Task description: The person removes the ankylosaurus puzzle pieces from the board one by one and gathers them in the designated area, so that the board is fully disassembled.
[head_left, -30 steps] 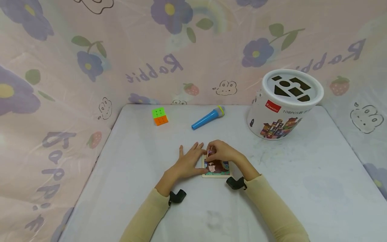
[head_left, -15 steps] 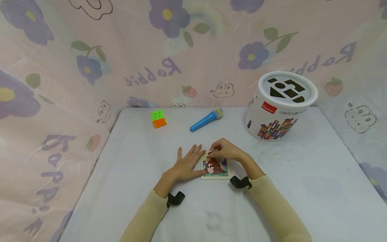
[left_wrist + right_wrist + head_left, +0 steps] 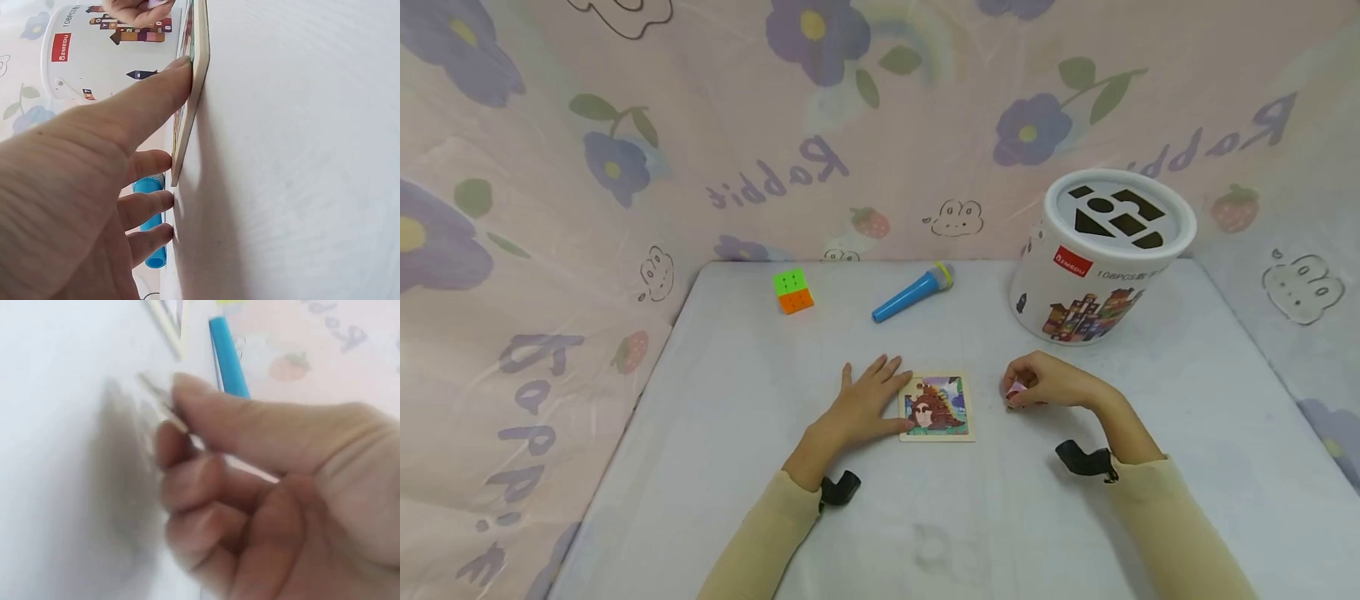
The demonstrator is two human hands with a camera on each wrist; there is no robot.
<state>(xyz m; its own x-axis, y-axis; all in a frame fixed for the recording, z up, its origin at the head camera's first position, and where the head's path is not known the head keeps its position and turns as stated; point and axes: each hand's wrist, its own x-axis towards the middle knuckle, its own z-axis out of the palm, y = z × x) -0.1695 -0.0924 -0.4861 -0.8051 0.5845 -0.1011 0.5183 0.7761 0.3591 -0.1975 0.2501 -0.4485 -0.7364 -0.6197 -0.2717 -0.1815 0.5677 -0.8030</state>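
Note:
A small square wooden jigsaw puzzle [image 3: 942, 408] with a brown dinosaur picture lies flat on the table. My left hand [image 3: 867, 408] is spread at its left side, thumb on the picture's edge and index fingertip at the upper left corner. In the left wrist view the puzzle's pale wooden edge [image 3: 199, 81] passes under the thumb [image 3: 165, 84]. To the right of the puzzle, my right hand [image 3: 1048, 382] pinches a small pink and brown puzzle piece [image 3: 1016, 388] between thumb and fingers. The right wrist view shows the piece [image 3: 164, 403] edge-on and blurred, low over the table.
Behind the hands lie a green and orange puzzle cube [image 3: 793, 292] and a blue toy microphone [image 3: 913, 293]. A large white bucket [image 3: 1075, 292] with shaped holes in its lid stands at the back right. Patterned cloth [image 3: 895, 150] walls in the white table [image 3: 760, 375].
My right hand has moved right, off the puzzle's upper left area, with the puzzle piece between its fingers. The left hand stays at the puzzle's left side.

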